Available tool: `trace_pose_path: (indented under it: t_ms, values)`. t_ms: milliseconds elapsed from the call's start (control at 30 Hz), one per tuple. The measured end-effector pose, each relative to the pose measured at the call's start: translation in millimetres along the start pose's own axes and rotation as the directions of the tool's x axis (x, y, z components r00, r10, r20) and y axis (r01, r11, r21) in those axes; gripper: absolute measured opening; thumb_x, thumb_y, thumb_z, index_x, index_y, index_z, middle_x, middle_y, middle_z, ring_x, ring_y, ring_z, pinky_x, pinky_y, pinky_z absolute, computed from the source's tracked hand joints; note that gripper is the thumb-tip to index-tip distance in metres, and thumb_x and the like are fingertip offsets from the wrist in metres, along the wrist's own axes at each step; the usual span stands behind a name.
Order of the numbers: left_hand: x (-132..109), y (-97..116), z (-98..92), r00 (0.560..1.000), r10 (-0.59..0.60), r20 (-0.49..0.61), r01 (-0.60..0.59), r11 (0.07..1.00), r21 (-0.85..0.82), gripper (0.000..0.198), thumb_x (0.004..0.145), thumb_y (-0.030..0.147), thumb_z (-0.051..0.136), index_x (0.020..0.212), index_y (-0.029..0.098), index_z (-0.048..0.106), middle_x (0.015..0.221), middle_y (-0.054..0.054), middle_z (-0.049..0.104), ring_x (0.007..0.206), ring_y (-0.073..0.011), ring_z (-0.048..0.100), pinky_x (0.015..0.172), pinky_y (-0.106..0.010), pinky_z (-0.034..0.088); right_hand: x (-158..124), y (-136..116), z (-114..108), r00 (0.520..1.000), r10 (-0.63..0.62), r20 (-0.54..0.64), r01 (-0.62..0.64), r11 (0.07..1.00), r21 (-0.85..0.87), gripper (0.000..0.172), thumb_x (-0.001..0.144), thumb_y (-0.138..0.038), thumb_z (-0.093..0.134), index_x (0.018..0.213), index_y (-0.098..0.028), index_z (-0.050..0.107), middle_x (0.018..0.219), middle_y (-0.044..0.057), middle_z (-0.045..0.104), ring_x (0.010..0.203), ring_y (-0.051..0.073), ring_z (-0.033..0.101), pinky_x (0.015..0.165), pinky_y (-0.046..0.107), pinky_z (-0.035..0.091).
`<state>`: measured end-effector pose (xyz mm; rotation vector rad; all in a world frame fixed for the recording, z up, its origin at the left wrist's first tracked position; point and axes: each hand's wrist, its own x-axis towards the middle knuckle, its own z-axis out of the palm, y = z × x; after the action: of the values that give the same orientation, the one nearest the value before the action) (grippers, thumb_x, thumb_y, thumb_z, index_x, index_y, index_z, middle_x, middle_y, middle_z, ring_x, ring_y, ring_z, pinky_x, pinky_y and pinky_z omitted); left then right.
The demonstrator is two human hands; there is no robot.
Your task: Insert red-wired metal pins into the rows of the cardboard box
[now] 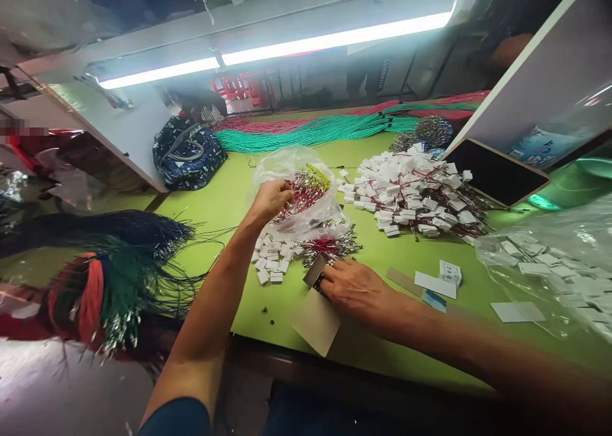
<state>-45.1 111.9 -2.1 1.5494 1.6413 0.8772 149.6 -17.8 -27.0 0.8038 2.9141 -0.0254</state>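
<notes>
My left hand (270, 200) reaches up to the mouth of a clear plastic bag (291, 174) and grips its edge. Inside the bag lie red wires (299, 197) with metal terminals. My right hand (356, 289) rests on the green worktable (224, 200), with its fingers on a small grey-brown card (314, 270). A larger tan card (315, 321) lies just under that hand. Between my hands sit small white connector blocks (270, 261) and a tangle of red wires with silver terminals (329, 247).
A large heap of white connectors with wires (411, 190) covers the table's right middle. Green and red wire bundles (310, 130) lie at the back. Dark wire bundles (115, 276) hang at the left. A plastic bag of white blocks (549, 270) lies at the right, beside a black board (495, 171).
</notes>
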Motion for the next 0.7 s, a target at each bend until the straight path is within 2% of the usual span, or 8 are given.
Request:
trace_pose_path:
  t_ms: [100, 200, 267, 400, 533, 700]
  values:
    - [-28, 1, 1.2, 0.992, -0.037, 0.123, 0.076, 0.942, -0.326, 0.011, 0.078, 0.018, 0.058, 0.068, 0.016, 0.055, 0.065, -0.005, 0.068, 0.050, -0.0097, 0.055, 0.052, -0.023, 0.039, -3, 1, -6, 0.999, -0.038, 0.014, 0.038, 0.999, 0.005, 0.016, 0.084, -0.007, 0.052, 0.082, -0.015, 0.065, 0.085, 0.008, 0.065, 0.075, 0.019, 0.059, 0.058, 0.030, 0.039]
    - [-56, 3, 7.5, 0.979, -0.050, 0.200, 0.160, 0.795, -0.585, 0.014, 0.081, 0.023, 0.059, 0.072, 0.016, 0.051, 0.075, -0.007, 0.071, 0.061, -0.0123, 0.064, 0.055, -0.023, 0.044, -1, 0, -10, 0.998, -0.040, 0.045, 0.041, 0.999, -0.008, 0.016, 0.083, -0.006, 0.052, 0.082, -0.015, 0.065, 0.085, 0.008, 0.065, 0.076, 0.019, 0.060, 0.060, 0.030, 0.041]
    - [-71, 5, 13.0, 0.970, -0.071, 0.231, 0.213, 0.702, -0.680, 0.016, 0.080, 0.024, 0.062, 0.074, 0.016, 0.050, 0.080, -0.008, 0.072, 0.067, -0.0141, 0.067, 0.058, -0.023, 0.047, 1, -1, -12, 0.998, -0.034, 0.047, 0.035, 0.999, -0.030, 0.018, 0.085, -0.005, 0.050, 0.086, -0.015, 0.065, 0.089, 0.009, 0.066, 0.078, 0.020, 0.060, 0.061, 0.031, 0.042]
    - [-92, 7, 22.8, 0.970, -0.094, 0.226, 0.238, 0.572, -0.785, 0.013, 0.080, 0.021, 0.063, 0.077, 0.014, 0.053, 0.084, -0.006, 0.071, 0.067, -0.0111, 0.066, 0.059, -0.021, 0.049, -2, -3, -16, 0.999, -0.027, 0.043, 0.029, 0.998, -0.050, 0.022, 0.088, -0.004, 0.045, 0.095, -0.014, 0.063, 0.096, 0.009, 0.065, 0.084, 0.021, 0.062, 0.066, 0.032, 0.046]
    - [-102, 7, 29.8, 0.970, -0.141, 0.199, 0.243, 0.471, -0.848, 0.009, 0.076, 0.012, 0.065, 0.080, 0.014, 0.057, 0.070, -0.001, 0.067, 0.055, -0.0063, 0.060, 0.055, -0.018, 0.049, -7, -4, -18, 0.999, -0.002, 0.032, 0.004, 0.999, -0.050, 0.021, 0.087, -0.004, 0.045, 0.095, -0.014, 0.062, 0.097, 0.010, 0.064, 0.086, 0.023, 0.061, 0.066, 0.033, 0.046]
    - [-106, 3, 36.1, 0.960, -0.179, 0.214, 0.271, 0.422, -0.865, 0.014, 0.074, 0.007, 0.065, 0.086, 0.012, 0.060, 0.065, -0.001, 0.066, 0.052, -0.0068, 0.060, 0.053, -0.017, 0.049, -5, -5, -19, 0.992, 0.011, 0.122, -0.007, 0.999, -0.031, 0.022, 0.086, -0.003, 0.044, 0.090, -0.013, 0.062, 0.094, 0.010, 0.064, 0.084, 0.023, 0.061, 0.062, 0.033, 0.045]
